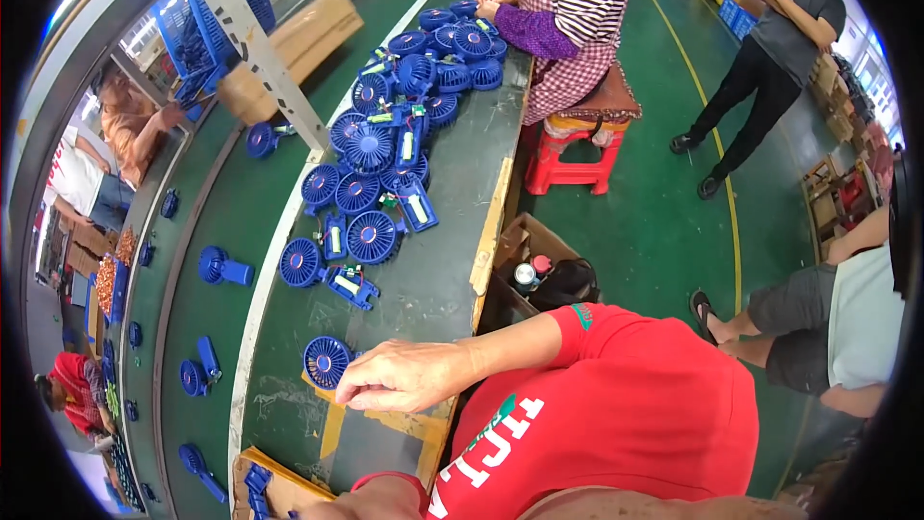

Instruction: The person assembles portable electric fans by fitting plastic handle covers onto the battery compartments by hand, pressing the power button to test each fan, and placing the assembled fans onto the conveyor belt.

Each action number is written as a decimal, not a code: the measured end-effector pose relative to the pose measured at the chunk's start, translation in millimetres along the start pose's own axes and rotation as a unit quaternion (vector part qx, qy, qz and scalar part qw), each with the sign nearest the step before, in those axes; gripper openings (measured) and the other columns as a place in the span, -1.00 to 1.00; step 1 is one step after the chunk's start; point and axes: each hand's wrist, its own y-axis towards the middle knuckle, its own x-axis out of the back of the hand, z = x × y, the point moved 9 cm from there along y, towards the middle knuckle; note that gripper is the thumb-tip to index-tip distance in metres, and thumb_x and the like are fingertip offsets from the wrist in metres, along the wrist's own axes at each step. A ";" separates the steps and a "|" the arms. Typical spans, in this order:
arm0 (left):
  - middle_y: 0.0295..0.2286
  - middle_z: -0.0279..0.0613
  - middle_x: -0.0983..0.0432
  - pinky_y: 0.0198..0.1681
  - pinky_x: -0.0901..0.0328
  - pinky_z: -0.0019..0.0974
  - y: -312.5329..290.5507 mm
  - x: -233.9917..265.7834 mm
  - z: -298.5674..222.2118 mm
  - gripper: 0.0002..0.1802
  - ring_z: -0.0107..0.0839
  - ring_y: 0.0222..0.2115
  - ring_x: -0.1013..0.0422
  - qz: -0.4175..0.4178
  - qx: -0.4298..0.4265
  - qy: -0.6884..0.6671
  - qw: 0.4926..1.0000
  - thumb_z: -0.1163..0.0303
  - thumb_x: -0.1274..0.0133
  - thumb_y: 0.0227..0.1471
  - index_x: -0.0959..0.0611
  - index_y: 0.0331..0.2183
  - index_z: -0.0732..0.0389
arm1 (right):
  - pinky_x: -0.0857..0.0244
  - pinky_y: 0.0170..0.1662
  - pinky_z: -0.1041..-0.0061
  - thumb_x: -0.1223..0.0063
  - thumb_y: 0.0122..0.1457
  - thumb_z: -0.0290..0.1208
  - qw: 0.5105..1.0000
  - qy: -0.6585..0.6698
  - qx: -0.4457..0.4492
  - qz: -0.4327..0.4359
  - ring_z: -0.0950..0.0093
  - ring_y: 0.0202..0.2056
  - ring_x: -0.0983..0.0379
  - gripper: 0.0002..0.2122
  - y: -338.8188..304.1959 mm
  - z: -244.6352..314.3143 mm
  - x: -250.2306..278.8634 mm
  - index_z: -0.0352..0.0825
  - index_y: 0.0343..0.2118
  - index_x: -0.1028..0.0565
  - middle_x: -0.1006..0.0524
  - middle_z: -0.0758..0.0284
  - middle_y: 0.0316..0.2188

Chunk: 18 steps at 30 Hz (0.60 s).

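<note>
My right hand (399, 380) reaches in from the red sleeve, palm down over the workbench, fingers curled together. Against its thumb side lies the round head of a small blue handheld fan (327, 363), grille up. Its handle is hidden beneath the hand, which appears closed on it. My left forearm (385, 499) shows only a little at the lower edge, and the left hand is out of view. Farther along the bench lies a heap of blue fans (371, 147). Several have opened handles (417, 204) with batteries and green circuit boards exposed.
A cardboard box (279, 486) with blue parts stands at the near left. Beyond a white rail, the green conveyor (231, 202) carries scattered fans. At right are an open carton (525, 241) and a red stool (577, 149). A co-worker in striped sleeves sits at the bench's far end.
</note>
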 end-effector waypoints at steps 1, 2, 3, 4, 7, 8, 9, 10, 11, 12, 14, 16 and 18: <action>-0.44 -0.17 -0.32 -0.35 -0.28 -0.17 1.4 -3.8 8.2 -0.91 -0.26 -0.37 -0.30 0.024 0.042 -0.037 0.998 0.40 0.07 0.06 -0.43 -0.43 0.20 | -0.27 -0.36 0.45 0.10 0.16 -0.40 1.000 0.007 0.007 0.004 0.41 -0.45 -0.40 -0.81 -0.9 -0.6 -0.9 -0.41 -0.25 -0.44 -0.50 0.24 -0.40; -0.39 -0.12 -0.36 -0.36 -0.32 -0.13 4.0 -4.4 4.3 -0.88 -0.20 -0.36 -0.34 0.059 -0.051 -0.032 0.996 0.38 0.05 0.06 -0.46 -0.34 0.21 | -0.27 -0.35 0.45 0.11 0.16 -0.40 1.000 0.009 -0.011 0.011 0.40 -0.46 -0.40 -0.81 -2.5 -4.6 -0.5 -0.41 -0.25 -0.44 -0.50 0.24 -0.42; -0.39 -0.12 -0.36 -0.36 -0.32 -0.13 4.3 -3.4 6.4 -0.88 -0.20 -0.36 -0.34 0.060 -0.050 -0.033 0.996 0.38 0.05 0.06 -0.46 -0.34 0.21 | -0.27 -0.35 0.45 0.11 0.16 -0.40 1.000 0.008 -0.011 0.009 0.40 -0.46 -0.40 -0.81 -4.2 -7.1 0.2 -0.41 -0.25 -0.44 -0.50 0.24 -0.42; -0.41 -0.12 -0.36 -0.41 -0.32 -0.14 3.8 -3.5 9.9 -0.88 -0.21 -0.42 -0.34 0.067 -0.036 -0.016 0.997 0.38 0.04 0.05 -0.46 -0.34 0.21 | -0.27 -0.39 0.41 0.10 0.12 -0.41 1.000 0.019 -0.017 -0.010 0.33 -0.48 -0.42 -0.82 -5.4 -10.2 3.9 -0.41 -0.31 -0.45 -0.49 0.20 -0.50; -0.48 -0.13 -0.36 -0.54 -0.31 -0.22 2.4 4.1 18.8 -0.84 -0.25 -0.58 -0.33 0.083 -0.053 0.038 0.994 0.37 0.00 0.02 -0.44 -0.34 0.22 | -0.28 -0.41 0.36 0.10 0.09 -0.41 0.999 0.026 -0.029 -0.022 0.27 -0.49 -0.46 -0.83 -6.3 -13.1 9.5 -0.40 -0.36 -0.47 -0.49 0.17 -0.57; -0.52 -0.14 -0.35 -0.54 -0.31 -0.23 -2.2 12.0 14.6 -0.85 -0.26 -0.59 -0.32 0.082 -0.106 0.085 0.987 0.37 0.01 0.03 -0.44 -0.35 0.22 | -0.29 -0.40 0.35 0.10 0.09 -0.41 0.999 0.020 -0.034 -0.017 0.27 -0.47 -0.47 -0.82 -5.9 -13.3 9.9 -0.40 -0.36 -0.47 -0.50 0.16 -0.57; -0.56 -0.14 -0.33 -0.53 -0.30 -0.24 -10.1 19.2 10.1 -0.86 -0.28 -0.61 -0.31 0.076 -0.157 0.136 0.975 0.37 0.01 0.03 -0.43 -0.36 0.21 | -0.29 -0.40 0.35 0.10 0.09 -0.41 0.999 0.031 -0.034 -0.003 0.27 -0.47 -0.47 -0.82 -7.3 -14.1 9.0 -0.40 -0.36 -0.47 -0.50 0.16 -0.57; -0.52 -0.13 -0.38 -0.50 -0.31 -0.27 -18.3 32.3 6.8 -0.81 -0.29 -0.57 -0.33 0.040 -0.187 0.170 0.967 0.42 -0.01 0.01 -0.46 -0.27 0.24 | -0.30 -0.37 0.40 0.09 0.12 -0.39 0.999 0.005 -0.045 0.007 0.33 -0.45 -0.46 -0.81 -10.0 -18.4 9.3 -0.39 -0.30 -0.46 -0.50 0.19 -0.49; -0.55 -0.21 -0.23 -0.55 -0.15 -0.36 -32.3 58.0 9.8 -0.83 -0.40 -0.58 -0.20 -0.039 -0.200 0.173 0.964 0.50 0.03 -0.04 -0.41 -0.31 0.24 | -0.31 -0.35 0.46 0.07 0.15 -0.38 0.998 -0.020 -0.054 0.019 0.39 -0.43 -0.45 -0.80 -13.3 -23.6 8.5 -0.38 -0.25 -0.45 -0.51 0.21 -0.42; -0.58 -0.29 -0.08 -0.60 0.02 -0.45 -49.2 80.6 7.6 -0.82 -0.50 -0.60 -0.08 -0.119 -0.214 0.175 0.954 0.58 0.07 -0.09 -0.36 -0.35 0.25 | -0.31 -0.35 0.45 0.07 0.15 -0.37 0.998 -0.032 -0.047 -0.010 0.39 -0.42 -0.46 -0.79 -19.3 -32.4 13.6 -0.37 -0.24 -0.45 -0.51 0.20 -0.40; -0.52 -0.26 -0.14 -0.52 0.00 -0.48 -44.3 97.2 6.6 -0.71 -0.51 -0.54 -0.07 -0.123 -0.193 0.220 0.948 0.58 0.11 -0.07 -0.39 -0.21 0.30 | -0.32 -0.35 0.45 0.08 0.16 -0.35 0.995 -0.036 -0.084 -0.046 0.40 -0.39 -0.48 -0.78 -30.4 -49.3 27.6 -0.36 -0.21 -0.45 -0.53 0.20 -0.39; -0.48 -0.25 -0.19 -0.49 -0.03 -0.48 -59.0 118.2 1.2 -0.70 -0.51 -0.53 -0.08 -0.170 -0.198 0.257 0.931 0.59 0.14 -0.03 -0.42 -0.17 0.30 | -0.32 -0.34 0.43 0.08 0.16 -0.33 0.985 -0.035 -0.167 -0.009 0.39 -0.39 -0.49 -0.75 -32.1 -50.2 29.4 -0.36 -0.18 -0.45 -0.54 0.20 -0.39; -0.46 -0.24 -0.21 -0.46 -0.06 -0.48 -77.0 129.8 -4.8 -0.71 -0.50 -0.51 -0.10 -0.217 -0.195 0.291 0.911 0.59 0.14 -0.02 -0.42 -0.17 0.30 | -0.32 -0.34 0.44 0.08 0.15 -0.33 0.987 -0.036 -0.154 0.006 0.39 -0.40 -0.49 -0.75 -28.6 -55.4 17.8 -0.37 -0.18 -0.45 -0.54 0.19 -0.40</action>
